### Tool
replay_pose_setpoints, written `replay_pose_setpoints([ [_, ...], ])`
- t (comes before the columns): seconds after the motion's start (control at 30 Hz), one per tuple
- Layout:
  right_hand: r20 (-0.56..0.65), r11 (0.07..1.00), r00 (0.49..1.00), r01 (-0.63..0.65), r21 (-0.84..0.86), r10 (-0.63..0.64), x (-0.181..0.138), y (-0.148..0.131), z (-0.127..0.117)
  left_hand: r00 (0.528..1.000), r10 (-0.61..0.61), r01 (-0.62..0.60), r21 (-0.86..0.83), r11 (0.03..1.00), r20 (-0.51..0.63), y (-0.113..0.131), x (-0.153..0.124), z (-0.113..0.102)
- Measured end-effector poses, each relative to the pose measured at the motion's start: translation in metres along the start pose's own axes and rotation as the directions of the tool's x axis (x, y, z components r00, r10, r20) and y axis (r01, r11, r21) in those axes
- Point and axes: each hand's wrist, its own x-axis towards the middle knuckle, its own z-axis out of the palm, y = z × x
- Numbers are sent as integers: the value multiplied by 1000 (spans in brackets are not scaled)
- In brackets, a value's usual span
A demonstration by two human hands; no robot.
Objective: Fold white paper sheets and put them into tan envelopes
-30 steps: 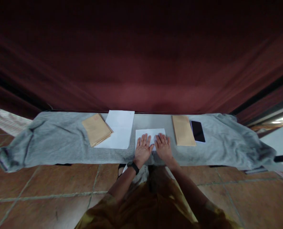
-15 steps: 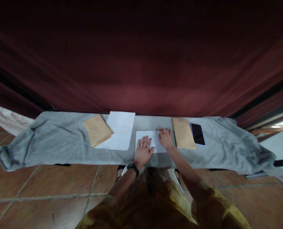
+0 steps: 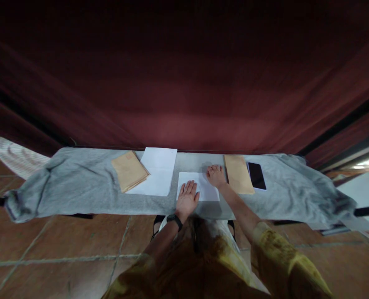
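A white sheet of paper point(image 3: 207, 192), smaller than the stacked sheets to its left and perhaps folded, lies flat on the grey cloth. My left hand point(image 3: 186, 200), with a dark band on the wrist, rests palm down on its left part, fingers stretched out. At the sheet's upper right edge is my right hand point(image 3: 216, 176), palm down, its fingers slightly bent and apart with nothing seen in them. Just right of that hand lies a stack of brown envelopes point(image 3: 239, 174).
On the left, more brown envelopes point(image 3: 130, 171) overlap a pile of white paper point(image 3: 161, 170). A phone point(image 3: 257, 175) with a dark screen lies at the right. Grey cloth point(image 3: 87, 187) covers the narrow table; a dark red curtain point(image 3: 184, 104) hangs behind it.
My right hand has shifted slightly left and up, its forearm uncovering the sheet's lower right corner. My left hand stays flat on the paper. The whole view has moved slightly.
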Motion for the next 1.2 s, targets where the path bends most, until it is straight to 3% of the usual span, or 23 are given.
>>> replay_pose_setpoints([
  [0.17, -44, 998, 999, 28, 52, -26, -8, -4, 3, 1000, -5, 4, 30, 1000, 1, 1, -1, -3],
  [0.27, -169, 973, 983, 102, 205, -67, -28, -17, 19, 1000, -2, 2, 36, 999, 20, 3, 0, -6],
  [0.33, -173, 967, 980, 136, 215, -99, -46, -26, 33, 999, -4, 2, 39, 999, 41, 4, 3, -7],
  [0.5, -195, 989, 979, 91, 118, -67, -77, -36, 54, 995, -82, 80, 42, 996, 56, 7, 16, -2],
  [0.83, -238, 998, 970, 57, 30, -49, -80, -36, 63, 996, -79, 76, 71, 995, 42, -12, 42, 9],
  [1.07, -199, 999, 980, 36, 33, -29, -79, -37, 62, 976, -209, 214, 96, 972, -68, -29, 22, 6],
  [1.2, -173, 999, 985, 17, 38, -10, -80, -37, 61, 990, -112, 120, 98, 988, -84, -24, 3, 3],
])
